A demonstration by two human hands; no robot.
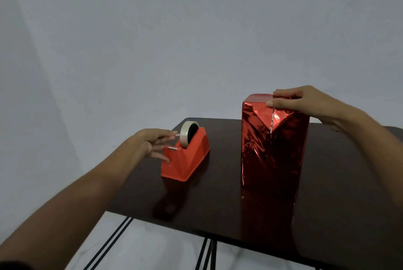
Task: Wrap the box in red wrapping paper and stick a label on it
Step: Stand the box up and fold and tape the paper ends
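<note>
Box [272, 156], wrapped in red foil paper, stands upright on right part of dark table [218, 208]. Triangular end flap [265, 117] folded down over near face. Right hand [305, 103] on top edge: fingers straight, thumb pressing the flap's top, nothing gripped. Orange tape dispenser [189, 160] to the left, well apart from box. Left hand [150, 141] at dispenser, fingertips pinching free end of tape [178, 134] off the roll [187, 133], other fingers spread

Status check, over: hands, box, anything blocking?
Left hand pinches tape end at dispenser. Right hand presses top flap on upright wrapped box. Nothing in the way.
</note>
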